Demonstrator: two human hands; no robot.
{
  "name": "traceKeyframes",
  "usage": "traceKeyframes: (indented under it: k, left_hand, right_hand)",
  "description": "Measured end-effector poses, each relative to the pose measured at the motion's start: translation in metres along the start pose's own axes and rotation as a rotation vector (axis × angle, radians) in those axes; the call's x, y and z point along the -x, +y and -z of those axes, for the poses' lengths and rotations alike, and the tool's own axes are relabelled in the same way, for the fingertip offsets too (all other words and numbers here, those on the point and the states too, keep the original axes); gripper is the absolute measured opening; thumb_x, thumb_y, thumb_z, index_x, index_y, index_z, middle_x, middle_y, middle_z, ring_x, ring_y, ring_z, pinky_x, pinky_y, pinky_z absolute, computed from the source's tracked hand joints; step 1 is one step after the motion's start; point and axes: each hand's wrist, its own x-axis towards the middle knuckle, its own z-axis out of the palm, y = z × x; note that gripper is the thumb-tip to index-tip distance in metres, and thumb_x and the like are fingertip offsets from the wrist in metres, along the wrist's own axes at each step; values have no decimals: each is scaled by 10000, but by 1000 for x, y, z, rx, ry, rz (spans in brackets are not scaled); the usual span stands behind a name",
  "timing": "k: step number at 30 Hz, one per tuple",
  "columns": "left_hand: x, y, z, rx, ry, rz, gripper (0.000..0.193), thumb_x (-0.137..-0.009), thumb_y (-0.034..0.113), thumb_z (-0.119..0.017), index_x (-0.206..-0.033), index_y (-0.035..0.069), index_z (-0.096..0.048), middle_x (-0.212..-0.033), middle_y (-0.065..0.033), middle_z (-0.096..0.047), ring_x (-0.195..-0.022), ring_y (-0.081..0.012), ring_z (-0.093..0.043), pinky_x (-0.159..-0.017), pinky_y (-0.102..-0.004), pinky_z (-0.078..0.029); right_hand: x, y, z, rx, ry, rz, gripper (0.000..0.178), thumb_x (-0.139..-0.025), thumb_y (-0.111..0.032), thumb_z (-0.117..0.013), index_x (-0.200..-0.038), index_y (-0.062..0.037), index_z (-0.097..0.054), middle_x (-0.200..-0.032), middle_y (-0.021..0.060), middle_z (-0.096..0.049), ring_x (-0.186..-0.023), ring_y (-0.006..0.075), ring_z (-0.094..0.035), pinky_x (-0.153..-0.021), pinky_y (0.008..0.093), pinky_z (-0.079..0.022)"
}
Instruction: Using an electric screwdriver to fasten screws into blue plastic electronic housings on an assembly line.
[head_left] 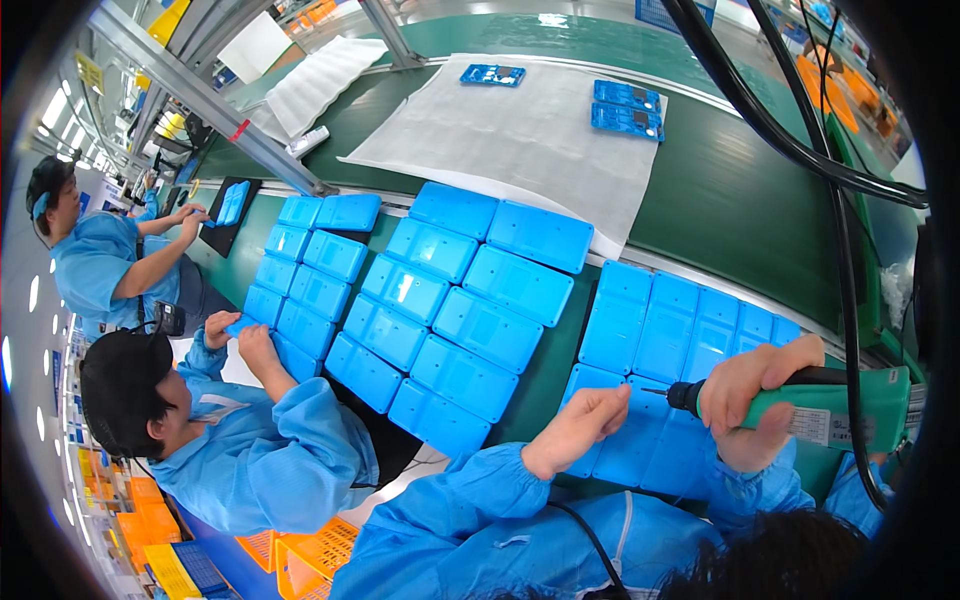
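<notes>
My right hand (pixel 745 400) is wrapped round a green and black electric screwdriver (pixel 870 405), whose thin bit points left. Close to the tip of that bit is my left hand (pixel 580 430), its fingers pinched together; whatever may be between them is too small to make out. Beneath both hands lie flat blue plastic casings (pixel 614 318) set edge to edge in rows. The hands and the tool cover some of these casings.
More blue casings (pixel 465 380) cover the bench to the left, where a co-worker's hands (pixel 250 345) touch one. Behind, a white sheet (pixel 520 150) on a green conveyor (pixel 740 230) carries several blue parts (pixel 626 108). Black cables (pixel 845 290) hang at the right.
</notes>
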Motion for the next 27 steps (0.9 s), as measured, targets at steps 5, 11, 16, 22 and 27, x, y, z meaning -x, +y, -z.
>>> traceKeyframes:
  k: [5,11,16,22,27]
  left_hand:
    - [-1,1,-4,657,-122,114,267,-908,242,-342,-675,116,-305,-642,34,-256,-543,-67,-180,-480,-220,-178]
    - [-2,0,-8,888,-147,158,86,-841,142,-388,-855,60,-408,-661,8,-307,-579,-87,-252,-537,-223,-236]
    - [-3,1,-13,843,-117,148,128,-877,186,-380,-838,67,-406,-665,12,-312,-569,-83,-249,-520,-216,-219]
    - [-2,-1,-16,769,-111,111,202,-913,243,-370,-821,68,-412,-652,12,-309,-555,-82,-236,-508,-217,-208]
    - [-5,-6,-12,694,-145,71,282,-926,303,-366,-781,69,-427,-621,24,-297,-535,-75,-229,-490,-217,-201]
  right_hand:
    - [-4,8,-3,46,-74,56,339,-856,-306,-539,-893,-65,-303,-546,47,-440,-381,127,-439,-333,246,-384]
    - [-5,3,-2,33,-108,-38,318,-848,-265,-561,-877,-58,-322,-556,63,-456,-399,141,-455,-360,275,-407]
    - [0,2,0,23,-80,-38,328,-843,-273,-568,-877,-60,-323,-551,63,-459,-395,140,-452,-362,278,-407]
    - [1,5,4,25,-70,-51,337,-839,-289,-573,-871,-69,-321,-527,53,-446,-394,135,-448,-363,274,-403]
    - [2,1,5,13,-59,-71,339,-840,-299,-569,-870,-74,-316,-528,51,-443,-380,134,-439,-341,278,-394]
